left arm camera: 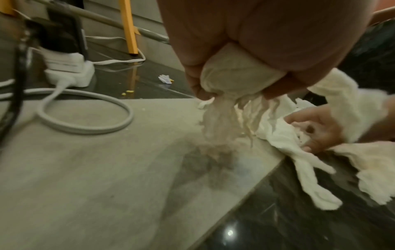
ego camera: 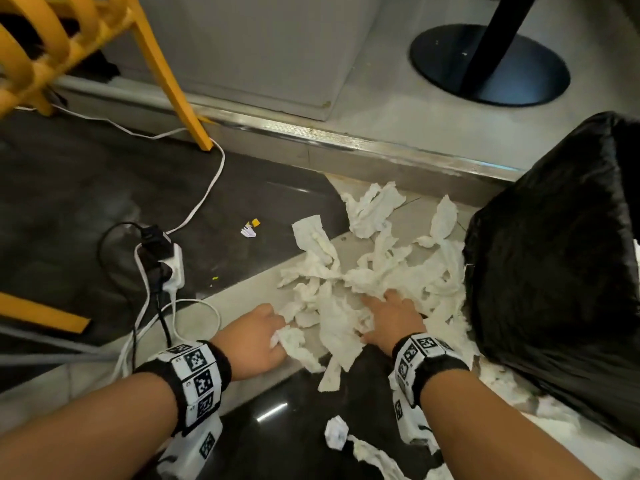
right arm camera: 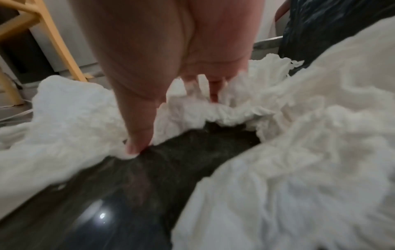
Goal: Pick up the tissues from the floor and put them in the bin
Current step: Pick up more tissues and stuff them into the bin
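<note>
Several crumpled white tissues (ego camera: pixel 374 271) lie in a pile on the floor beside the bin (ego camera: pixel 554 271), which is lined with a black bag. My left hand (ego camera: pixel 273 336) grips a bunched tissue (left arm camera: pixel 235 72) at the pile's left edge, with its loose end hanging to the floor. My right hand (ego camera: pixel 384 301) lies on the middle of the pile, close to the bin, with its fingers (right arm camera: pixel 213 91) reaching into the tissues and its thumb (right arm camera: pixel 136 132) stretched out. More tissues (ego camera: pixel 336 433) lie between my forearms.
A white power strip (ego camera: pixel 169 265) with black plugs and looping cables (ego camera: pixel 207 188) sits left of my left hand. Beyond it stands a yellow chair leg (ego camera: pixel 173 81). A metal-edged step (ego camera: pixel 346 140) runs behind the pile, with a black table base (ego camera: pixel 488 64) above. A small paper scrap (ego camera: pixel 250 230) lies on the dark floor.
</note>
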